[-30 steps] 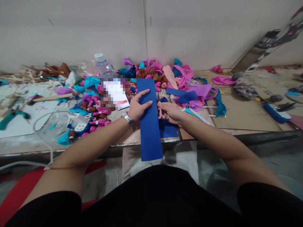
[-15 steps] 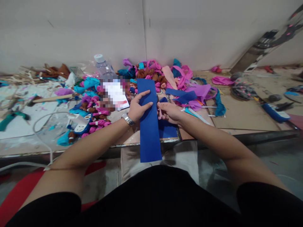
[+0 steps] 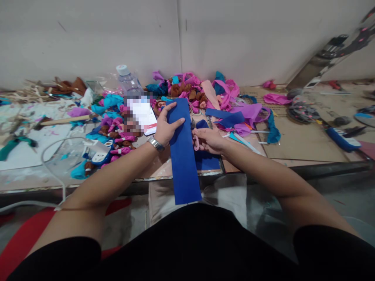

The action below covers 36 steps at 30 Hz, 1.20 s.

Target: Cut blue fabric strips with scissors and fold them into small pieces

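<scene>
My left hand [image 3: 166, 128] grips the upper part of a long blue paper strip [image 3: 185, 164], thumb and fingers lying over its face. The strip's lower end hangs past the table edge towards my lap. At the strip's right edge, my right hand [image 3: 210, 140] is closed on scissors with pink handles [image 3: 196, 143]; the blades are mostly hidden. Beneath that hand, another blue piece [image 3: 207, 160] lies on the table.
A phone [image 3: 148, 117] with a lit screen is left of the strip, before a clear bottle [image 3: 129, 80]. Crumpled pink, brown and turquoise pieces [image 3: 114, 128] surround it. Right are purple scraps [image 3: 249, 113] and cardboard [image 3: 299, 144]. A green-handled tool [image 3: 13, 148] lies far left.
The top of the blue strip and my left hand have shifted slightly left, so the strip tilts more. My right hand, with the scissors, has moved slightly left.
</scene>
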Tool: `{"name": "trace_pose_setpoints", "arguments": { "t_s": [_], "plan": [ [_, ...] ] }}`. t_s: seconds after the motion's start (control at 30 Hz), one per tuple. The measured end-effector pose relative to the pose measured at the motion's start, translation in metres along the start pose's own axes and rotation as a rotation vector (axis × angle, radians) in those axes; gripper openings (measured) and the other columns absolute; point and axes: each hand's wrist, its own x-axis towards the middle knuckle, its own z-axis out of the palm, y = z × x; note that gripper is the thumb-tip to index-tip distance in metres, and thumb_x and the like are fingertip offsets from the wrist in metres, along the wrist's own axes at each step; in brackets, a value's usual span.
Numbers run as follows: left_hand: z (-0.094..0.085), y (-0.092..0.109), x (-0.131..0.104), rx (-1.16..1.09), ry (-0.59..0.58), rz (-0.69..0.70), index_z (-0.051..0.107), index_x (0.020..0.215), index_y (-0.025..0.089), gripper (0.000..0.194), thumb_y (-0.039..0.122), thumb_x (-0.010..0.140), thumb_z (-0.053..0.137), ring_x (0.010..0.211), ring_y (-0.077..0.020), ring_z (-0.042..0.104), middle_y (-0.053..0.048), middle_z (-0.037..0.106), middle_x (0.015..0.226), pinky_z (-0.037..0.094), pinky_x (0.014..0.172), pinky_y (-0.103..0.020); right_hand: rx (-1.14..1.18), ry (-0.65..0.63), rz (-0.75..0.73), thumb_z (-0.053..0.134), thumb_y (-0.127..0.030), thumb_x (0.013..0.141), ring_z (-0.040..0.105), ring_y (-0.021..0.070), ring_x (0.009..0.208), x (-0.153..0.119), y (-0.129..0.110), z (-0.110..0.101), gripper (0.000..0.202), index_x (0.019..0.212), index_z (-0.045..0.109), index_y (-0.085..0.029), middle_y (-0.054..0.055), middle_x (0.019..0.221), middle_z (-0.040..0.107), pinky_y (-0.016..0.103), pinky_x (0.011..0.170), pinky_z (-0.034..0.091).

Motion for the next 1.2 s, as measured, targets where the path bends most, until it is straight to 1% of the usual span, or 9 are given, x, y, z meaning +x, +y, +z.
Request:
{"name": "trace_pose_setpoints", "arguments": {
  "t_s": [0.07,0.17,0.33,0.4,0.5,0.77,0.93,1.0,1.2],
  "plan": [
    [0.001,-0.002,0.0,0.003,-0.005,0.008,0.057,0.145,0.026,0.088,0.064,0.073,0.09,0.142,-0.0322,0.059,-0.012,0.059,0.155,0.05,0.122,-0.047,-0.01,-0.01,0.003,0.07,-0.046,0.101,0.059,0.0071,0.042,0.0,0.0,-0.001,0.037,0.081,0.063,-0.016,0.002,0.067,0.073,0.014,0.034,0.038],
    [0.002,-0.001,-0.002,0.003,-0.025,0.011,0.06,0.144,0.026,0.083,0.062,0.075,0.089,0.142,-0.0312,0.06,-0.011,0.06,0.154,0.049,0.123,-0.048,-0.019,0.005,-0.008,0.071,-0.047,0.1,0.058,0.0071,0.041,0.001,0.0,-0.002,0.038,0.081,0.063,-0.016,0.002,0.065,0.073,0.014,0.035,0.039],
    [0.003,0.001,-0.008,-0.01,-0.076,-0.042,0.072,0.13,0.025,0.058,0.053,0.081,0.086,0.131,-0.0292,0.068,-0.01,0.072,0.139,0.052,0.121,-0.051,-0.029,0.047,-0.023,0.072,-0.049,0.1,0.054,0.0065,0.038,0.001,0.0,0.0,0.038,0.081,0.063,-0.016,0.0,0.061,0.07,0.014,0.032,0.031],
    [0.003,0.0,-0.009,-0.003,-0.075,-0.057,0.074,0.128,0.025,0.053,0.049,0.082,0.086,0.127,-0.029,0.07,-0.009,0.074,0.136,0.052,0.12,-0.052,-0.024,0.052,-0.025,0.072,-0.049,0.1,0.054,0.0065,0.038,0.001,0.0,0.0,0.039,0.081,0.062,-0.017,-0.001,0.059,0.069,0.014,0.032,0.031],
    [0.003,-0.001,-0.01,0.006,-0.067,-0.061,0.075,0.129,0.024,0.053,0.046,0.082,0.086,0.126,-0.0292,0.071,-0.009,0.075,0.135,0.052,0.12,-0.053,-0.034,0.046,-0.03,0.071,-0.049,0.1,0.053,0.0067,0.037,0.002,0.0,0.0,0.039,0.081,0.061,-0.017,0.0,0.056,0.068,0.013,0.031,0.029],
    [0.005,0.003,-0.01,-0.024,-0.044,-0.078,0.076,0.127,0.024,0.057,0.049,0.078,0.089,0.125,-0.0291,0.072,-0.009,0.076,0.133,0.055,0.118,-0.052,-0.056,0.028,-0.032,0.069,-0.052,0.101,0.052,0.0065,0.036,0.001,-0.001,0.0,0.042,0.081,0.061,-0.017,0.001,0.055,0.069,0.012,0.031,0.029],
    [0.007,0.004,-0.011,-0.047,-0.045,-0.08,0.077,0.126,0.023,0.054,0.043,0.077,0.089,0.123,-0.0285,0.073,-0.009,0.077,0.131,0.056,0.116,-0.051,-0.037,0.037,-0.028,0.067,-0.045,0.104,0.053,0.0058,0.036,0.0,-0.002,0.002,0.038,0.081,0.06,-0.016,0.001,0.059,0.07,0.013,0.03,0.028],
    [0.007,0.004,-0.011,-0.043,-0.047,-0.083,0.076,0.128,0.022,0.054,0.042,0.079,0.088,0.122,-0.0284,0.073,-0.009,0.077,0.131,0.056,0.116,-0.051,-0.027,0.038,-0.032,0.066,-0.043,0.105,0.054,0.0056,0.037,0.001,0.0,0.001,0.037,0.081,0.061,-0.015,0.0,0.061,0.07,0.013,0.03,0.029],
    [0.003,0.005,-0.008,-0.04,-0.01,-0.071,0.076,0.128,0.023,0.052,0.041,0.081,0.087,0.126,-0.0277,0.072,-0.008,0.076,0.135,0.056,0.118,-0.047,-0.012,-0.007,-0.051,0.071,-0.048,0.1,0.056,0.0059,0.04,0.003,0.005,-0.003,0.038,0.084,0.064,-0.015,0.0,0.066,0.072,0.014,0.032,0.034]
  ]
}}
